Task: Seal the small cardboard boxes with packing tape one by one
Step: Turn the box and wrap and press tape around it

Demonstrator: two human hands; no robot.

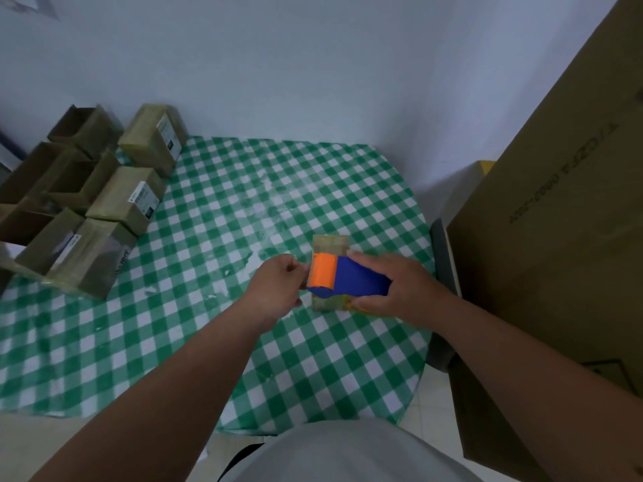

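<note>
My right hand [393, 287] grasps the tape dispenser [342, 278], fingers curled over its blue body, with the orange end pointing toward my left hand [278, 287]. The dispenser sits right on top of the small box [330, 245] I am working on, which rests on the checked tablecloth [243, 210] directly under both hands; only its far edge and a strip of its near side show past the dispenser. My left hand is curled at the box's left end, just beside the orange part. Its fingertips seem to pinch something there, maybe the tape end or the box edge, but I cannot tell which.

I judge this box to be mid-seal: the dispenser is on its top face, and the part I can see looks glossy, as if tape already covers it, though I cannot be sure.

Well away to the left of my left hand stands the cluster of other boxes. Three closed ones with labels [153, 137] [128, 200] [87, 255] appear wrapped in shiny tape, so I take them as done. Behind them, several open boxes [83, 130] still have no lids shut, so those are left, as far as I can see.

To the right of my right hand stands a large carton [556, 220], off the table.
</note>
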